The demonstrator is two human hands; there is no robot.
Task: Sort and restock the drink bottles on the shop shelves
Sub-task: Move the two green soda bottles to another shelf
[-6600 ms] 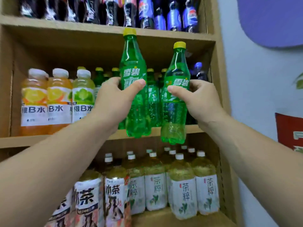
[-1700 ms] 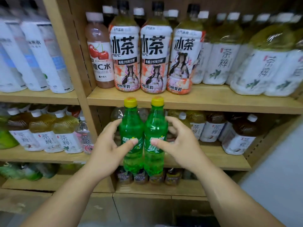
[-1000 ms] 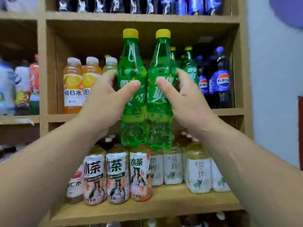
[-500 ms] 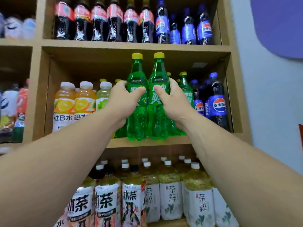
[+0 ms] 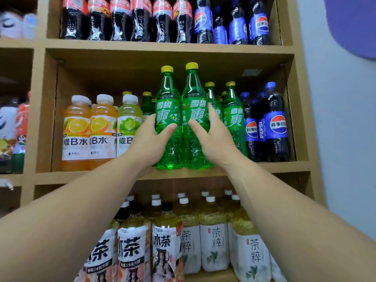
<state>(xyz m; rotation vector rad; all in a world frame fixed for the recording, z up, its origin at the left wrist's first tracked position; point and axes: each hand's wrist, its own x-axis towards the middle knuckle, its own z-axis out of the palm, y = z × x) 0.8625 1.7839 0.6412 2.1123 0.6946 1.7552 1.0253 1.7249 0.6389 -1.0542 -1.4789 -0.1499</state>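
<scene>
1. My left hand [image 5: 148, 139] curls round one clear green plastic soda bottle with a yellow cap [image 5: 167, 110]. My right hand [image 5: 213, 137] grips the matching green bottle [image 5: 195, 106].
2. Both stand upright and touching, and their bases seem to rest at the front of the tan wooden middle shelf [image 5: 274, 166].
3. I'd push them back together with the labels forward, then let go.
4. Counted: two in hand, at least four stocked green bottles [image 5: 233, 115] behind, two orange juice bottles [image 5: 76, 127], one lime bottle [image 5: 129, 125], and at least three blue-labelled cola bottles [image 5: 276, 123].
</scene>
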